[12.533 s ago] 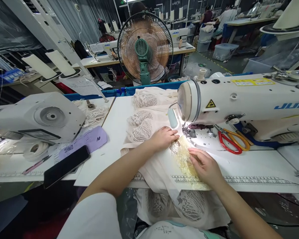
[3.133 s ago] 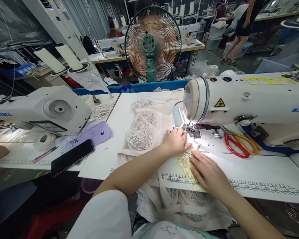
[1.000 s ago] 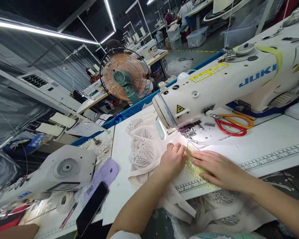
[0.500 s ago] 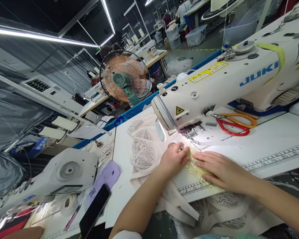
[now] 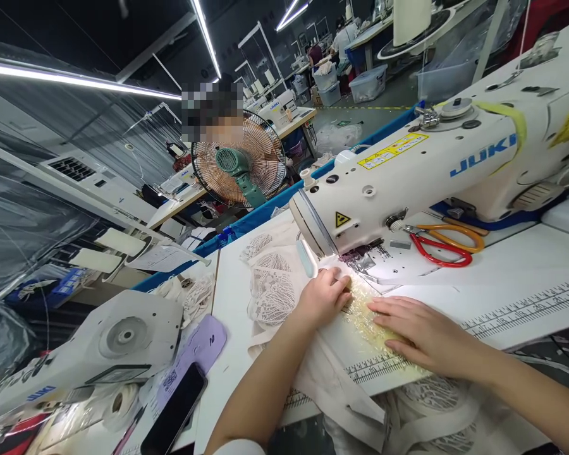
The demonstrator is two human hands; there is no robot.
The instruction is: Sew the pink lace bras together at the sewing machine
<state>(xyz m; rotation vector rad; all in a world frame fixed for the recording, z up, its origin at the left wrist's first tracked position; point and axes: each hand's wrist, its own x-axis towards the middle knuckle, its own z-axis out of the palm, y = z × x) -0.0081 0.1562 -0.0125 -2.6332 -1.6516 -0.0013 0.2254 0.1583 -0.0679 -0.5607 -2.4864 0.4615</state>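
Under the head of the white sewing machine [image 5: 389, 189] lies a shiny yellow fabric piece [image 5: 367, 319], running toward the table's front edge. Beside the presser foot, my left hand [image 5: 323, 297] is closed, its bent fingers pinching the edge of this fabric. My right hand [image 5: 415, 328] rests flat on the piece, fingers stretched out and slightly apart. A pale lace garment [image 5: 272, 287] is spread left of my left hand, and its straps pass beneath my left forearm. More lace fabric [image 5: 431, 398] hangs below the front edge. My hands hide part of the yellow piece.
Scissors with red and orange handles [image 5: 443, 246] lie right of the needle area. A printed ruler [image 5: 526, 309] runs along the front edge. To the left are a purple card [image 5: 194, 347], a black phone [image 5: 175, 407] and another machine [image 5: 128, 341]. A fan [image 5: 239, 161] stands behind.
My left hand has shifted slightly left, and the gap between my hands is wider, showing more yellow fabric. The view has tilted a little. A person's head now shows above the fan.
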